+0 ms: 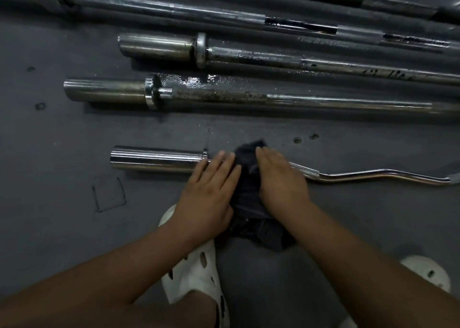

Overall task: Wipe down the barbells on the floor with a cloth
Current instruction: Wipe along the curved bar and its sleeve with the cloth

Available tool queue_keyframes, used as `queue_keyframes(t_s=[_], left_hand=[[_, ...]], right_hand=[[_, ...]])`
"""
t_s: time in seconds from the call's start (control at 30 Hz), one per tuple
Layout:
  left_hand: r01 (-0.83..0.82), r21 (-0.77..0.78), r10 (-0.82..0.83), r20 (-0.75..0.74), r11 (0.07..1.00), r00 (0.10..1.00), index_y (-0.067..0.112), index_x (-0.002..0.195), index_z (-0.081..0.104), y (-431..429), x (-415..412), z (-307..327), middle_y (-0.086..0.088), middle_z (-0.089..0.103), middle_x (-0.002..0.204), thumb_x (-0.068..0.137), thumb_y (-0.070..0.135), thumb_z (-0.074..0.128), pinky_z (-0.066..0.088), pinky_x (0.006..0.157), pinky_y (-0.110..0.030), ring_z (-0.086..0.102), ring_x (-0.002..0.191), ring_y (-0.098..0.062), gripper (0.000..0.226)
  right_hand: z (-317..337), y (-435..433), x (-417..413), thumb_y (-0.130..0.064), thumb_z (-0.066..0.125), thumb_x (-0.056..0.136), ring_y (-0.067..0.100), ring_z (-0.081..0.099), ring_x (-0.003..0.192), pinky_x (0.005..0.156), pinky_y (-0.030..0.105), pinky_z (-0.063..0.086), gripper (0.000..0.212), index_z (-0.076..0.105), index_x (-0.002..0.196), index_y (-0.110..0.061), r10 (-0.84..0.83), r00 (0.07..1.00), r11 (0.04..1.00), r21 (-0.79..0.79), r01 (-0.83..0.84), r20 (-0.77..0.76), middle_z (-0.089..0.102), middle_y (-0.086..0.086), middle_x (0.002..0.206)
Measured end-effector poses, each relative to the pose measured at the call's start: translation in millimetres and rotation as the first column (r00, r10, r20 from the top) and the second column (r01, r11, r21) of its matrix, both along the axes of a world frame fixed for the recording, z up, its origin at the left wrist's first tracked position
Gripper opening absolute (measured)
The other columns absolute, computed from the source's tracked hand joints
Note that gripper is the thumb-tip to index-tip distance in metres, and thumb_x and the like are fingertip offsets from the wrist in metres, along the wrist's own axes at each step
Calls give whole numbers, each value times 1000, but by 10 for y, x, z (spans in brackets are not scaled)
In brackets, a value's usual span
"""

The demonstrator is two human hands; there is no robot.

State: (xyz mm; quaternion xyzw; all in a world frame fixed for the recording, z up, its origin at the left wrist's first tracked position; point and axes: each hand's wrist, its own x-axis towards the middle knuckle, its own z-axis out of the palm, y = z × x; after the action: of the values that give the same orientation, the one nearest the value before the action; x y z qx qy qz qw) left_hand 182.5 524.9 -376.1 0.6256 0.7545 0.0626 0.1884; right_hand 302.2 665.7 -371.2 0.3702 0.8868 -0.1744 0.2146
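Head view, nearest bar: the curl bar (373, 174) is lying across the floor (62, 141) just ahead of the person, its thick chrome sleeve (159, 159) pointing left and its wavy shaft running off to the right.
Head view, wiping thing: the dark cloth (249, 203) is draping over the curl bar just right of the sleeve, between the two hands, and is trailing back toward the person in a crumpled heap on the floor.
Head view, left side: the left hand (211, 191) is lying palm down over the inner end of the sleeve, touching the cloth's left edge.
Left grip: it is staying loose, with the fingers stretching out straight and clasping nothing.
Head view, right side: the right hand (281, 178) is pressing palm down on the cloth where it is covering the shaft.
Right grip: it is likewise flat, the fingers reaching forward nearly straight over the cloth; the thumb is hiding from view.
Head view, further bars: the rusty barbell (224, 98) is lying beyond the curl bar and apart from it. The knurled barbell (249, 56) is lying behind that, and longer bars are lying further back.
Head view, floor: a wet patch (199, 81) is glistening between the rusty barbell and the knurled barbell.
Head view, feet: the left clog (191, 273) is standing under the left forearm, and the right clog (428, 273) is showing at the lower right.
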Motion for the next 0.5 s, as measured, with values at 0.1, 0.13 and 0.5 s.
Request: queue_keyframes(t_s=[0.1, 0.13, 0.5], left_hand=[[-76, -45, 73, -56, 996, 996, 5, 148, 40, 44, -94, -31, -16, 34, 156, 77, 31, 52, 14, 121, -47, 27, 147, -33, 76], [-106, -55, 104, -45, 993, 994, 5, 150, 37, 43, -143, -42, -16, 33, 157, 79, 32, 50, 12, 121, -44, 27, 147, -33, 76], [-104, -44, 99, -115, 994, 988, 10, 152, 32, 56, -434, -175, -12, 49, 145, 80, 25, 62, 27, 108, -38, 50, 125, -29, 80]], right_hand=[[42, -449, -321, -19, 42, 99, 29, 5, 153, 106, 48, 40, 63, 16, 156, -10, 83, 996, 996, -32, -84, -33, 6, 14, 165], [52, -590, -359, -20, 42, 99, 27, -2, 153, 106, 48, 39, 65, 15, 157, -11, 189, 980, 978, -75, -194, -63, -1, 11, 166], [54, -526, -313, -14, 38, 94, 23, 8, 153, 100, 45, 42, 69, 12, 158, -13, 286, 952, 955, -55, -293, -109, 6, 5, 166]])
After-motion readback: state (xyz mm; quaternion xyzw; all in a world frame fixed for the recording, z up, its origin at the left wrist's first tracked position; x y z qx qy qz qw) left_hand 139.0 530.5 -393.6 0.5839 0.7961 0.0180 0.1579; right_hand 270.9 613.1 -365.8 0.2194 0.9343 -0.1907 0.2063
